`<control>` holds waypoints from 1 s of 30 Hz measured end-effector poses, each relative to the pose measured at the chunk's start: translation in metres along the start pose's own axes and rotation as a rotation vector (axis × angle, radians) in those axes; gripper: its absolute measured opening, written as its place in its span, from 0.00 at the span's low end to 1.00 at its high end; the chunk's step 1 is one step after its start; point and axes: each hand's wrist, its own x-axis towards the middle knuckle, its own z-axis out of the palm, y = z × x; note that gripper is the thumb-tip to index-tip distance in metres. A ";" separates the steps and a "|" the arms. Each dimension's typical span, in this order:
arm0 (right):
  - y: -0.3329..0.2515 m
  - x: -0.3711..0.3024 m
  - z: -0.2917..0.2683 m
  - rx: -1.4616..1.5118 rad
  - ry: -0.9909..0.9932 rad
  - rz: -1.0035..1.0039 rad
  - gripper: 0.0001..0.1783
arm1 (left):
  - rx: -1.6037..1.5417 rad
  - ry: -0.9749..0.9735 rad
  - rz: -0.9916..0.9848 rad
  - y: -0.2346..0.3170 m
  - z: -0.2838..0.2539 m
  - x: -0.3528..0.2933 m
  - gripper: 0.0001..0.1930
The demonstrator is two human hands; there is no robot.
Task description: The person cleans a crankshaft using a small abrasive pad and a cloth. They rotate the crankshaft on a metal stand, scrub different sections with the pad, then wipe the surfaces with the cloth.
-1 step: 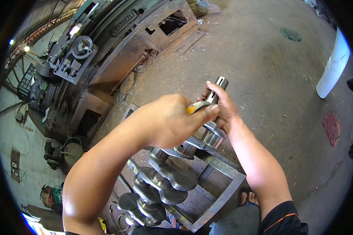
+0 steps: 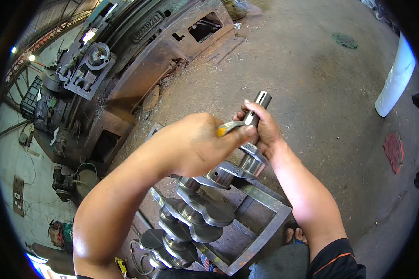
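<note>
A shiny steel crankshaft (image 2: 198, 209) runs from near my legs away to a slim, slotted end (image 2: 261, 100). Fingers of my right hand (image 2: 264, 128) wrap closed around that slim end from the right, thumb along its side. From the left, my left hand (image 2: 205, 142) pinches a grey, bent strip with a yellow-orange patch (image 2: 226, 128), which meets the shaft just below the slot. The left thumb points at the shaft beside the strip. Most of the left fingers are hidden behind the hand, and so is part of the strip.
Under the crankshaft stands a welded metal frame (image 2: 270, 223). A large, rusty lathe (image 2: 139, 88) with a handwheel (image 2: 97, 56) fills the far left. On the floor at the right are a white wrapped column (image 2: 395, 83), a red rag (image 2: 394, 153) and a green mesh piece (image 2: 345, 40).
My left hand has shifted slightly to the left, drawing the strip a little away from the shaft. My right hand stays closed at the same spot.
</note>
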 end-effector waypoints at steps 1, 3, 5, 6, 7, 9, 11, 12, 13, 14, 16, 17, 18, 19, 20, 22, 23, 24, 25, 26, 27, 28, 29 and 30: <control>0.001 0.002 0.002 0.050 -0.058 -0.010 0.21 | -0.008 -0.003 -0.045 -0.005 -0.007 -0.003 0.39; 0.001 -0.002 0.002 0.055 -0.150 0.071 0.21 | 0.009 0.086 -0.037 -0.013 -0.014 -0.006 0.41; 0.003 -0.004 0.003 0.071 -0.191 0.061 0.20 | 0.055 0.101 -0.072 -0.019 -0.019 -0.006 0.42; 0.002 -0.004 0.003 0.061 -0.193 0.077 0.17 | -0.001 0.079 -0.074 -0.022 -0.020 -0.007 0.42; 0.002 -0.003 0.003 0.007 -0.154 0.072 0.17 | -0.034 0.069 -0.036 -0.024 -0.019 -0.007 0.42; 0.000 -0.001 0.005 -0.103 -0.059 0.081 0.16 | -0.090 0.018 -0.040 -0.026 -0.015 -0.009 0.42; -0.001 0.000 0.008 -0.193 -0.022 0.091 0.18 | -0.045 0.061 -0.039 -0.026 -0.010 -0.014 0.42; -0.001 0.001 0.011 -0.249 0.043 0.087 0.18 | -0.020 0.070 -0.059 -0.026 -0.008 -0.016 0.42; 0.000 0.002 0.015 -0.305 0.121 0.081 0.19 | -0.020 0.078 -0.043 -0.026 -0.008 -0.020 0.41; 0.001 0.002 0.019 -0.358 0.159 0.072 0.20 | -0.014 0.078 -0.038 -0.025 -0.008 -0.023 0.41; 0.001 0.004 0.026 -0.429 0.218 0.081 0.21 | -0.034 0.059 -0.033 -0.025 -0.012 -0.031 0.40; 0.001 0.004 0.027 -0.464 0.224 0.079 0.22 | -0.060 0.042 -0.032 -0.025 -0.013 -0.036 0.39; 0.000 0.004 0.026 -0.467 0.203 0.089 0.22 | -0.094 0.018 -0.032 -0.026 -0.015 -0.040 0.39; 0.000 0.004 0.026 -0.434 0.181 0.091 0.21 | -0.097 0.015 -0.031 -0.027 -0.016 -0.045 0.39; 0.000 0.004 0.024 -0.395 0.125 0.084 0.20 | -0.110 0.006 -0.032 -0.029 -0.017 -0.049 0.38; 0.000 0.005 0.018 -0.350 0.038 0.091 0.16 | -0.139 0.002 -0.032 -0.034 -0.018 -0.056 0.38; 0.004 0.008 0.017 -0.347 -0.013 0.067 0.17 | -0.152 0.009 -0.030 -0.037 -0.018 -0.058 0.38; 0.006 0.010 0.016 -0.344 -0.037 0.044 0.18 | -0.170 -0.001 -0.040 -0.040 -0.017 -0.059 0.37; 0.011 0.013 0.016 -0.339 -0.062 0.022 0.18 | -0.150 0.045 -0.021 -0.043 -0.016 -0.059 0.37; 0.013 0.016 0.016 -0.391 -0.052 0.025 0.19 | -0.136 0.074 -0.017 -0.047 -0.015 -0.058 0.37; 0.017 0.017 0.017 -0.374 -0.060 0.001 0.19 | -0.123 0.103 -0.013 -0.050 -0.014 -0.057 0.36; 0.019 0.019 0.017 -0.366 -0.038 -0.017 0.18 | -0.108 0.122 -0.016 -0.053 -0.013 -0.055 0.36; 0.021 0.019 0.019 -0.359 -0.014 -0.037 0.18 | -0.094 0.140 -0.017 -0.056 -0.012 -0.053 0.36; 0.022 0.019 0.020 -0.389 0.003 -0.026 0.18 | -0.089 0.174 -0.002 -0.058 -0.012 -0.051 0.36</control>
